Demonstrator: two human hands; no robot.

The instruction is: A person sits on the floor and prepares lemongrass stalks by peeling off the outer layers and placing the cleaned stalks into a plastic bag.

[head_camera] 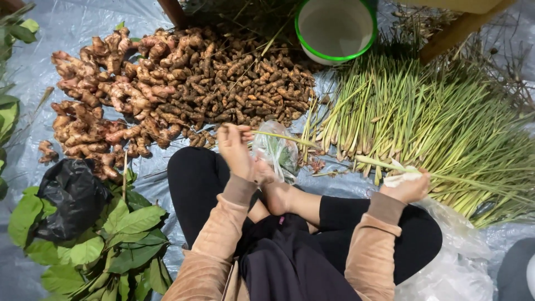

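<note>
My left hand (235, 146) pinches the thin end of a long green lemongrass stalk (329, 151) in front of my crossed legs. My right hand (408, 187) grips the same stalk further along, by its pale thick part, at the edge of the big lemongrass pile (434, 117). The stalk stretches between both hands over a clear plastic bag (277, 151) with greens inside.
A heap of ginger (100, 95) and small brown turmeric roots (245, 83) lies ahead on a grey plastic sheet (67, 28). A green-rimmed white bucket (335, 29) stands at the back. A black bag (69, 196) rests on green leaves (122, 245) at my left. Another plastic bag (457, 262) lies at my right.
</note>
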